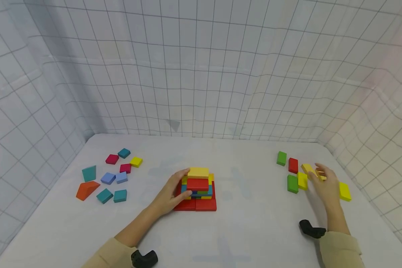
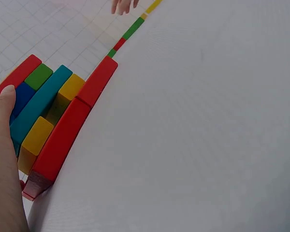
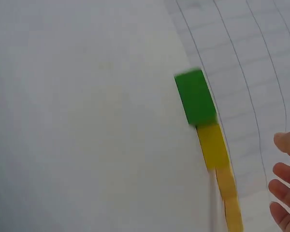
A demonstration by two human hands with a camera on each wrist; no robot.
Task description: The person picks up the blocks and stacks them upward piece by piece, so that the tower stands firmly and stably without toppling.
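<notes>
While your left hand [image 1: 170, 193] steadies the block stack [image 1: 197, 189] in the head view, your right hand [image 1: 325, 184] hovers half-open, fingers relaxed, holding nothing, over the yellow blocks [image 1: 308, 169].

From the left wrist, straight fingers [image 2: 4, 116] press the stack's side; a push could shift the layers.

From the right wrist, loose fingertips [image 3: 284, 181] may knock the green block [image 3: 195, 96].

My left hand [image 1: 170, 193] and right hand [image 1: 325, 185] are bare. Beige long sleeves [image 1: 341, 248] on both arms, cuffs pushed partway up the forearm. Black angled camera mount [image 1: 310, 228] strapped at each wrist.
</notes>
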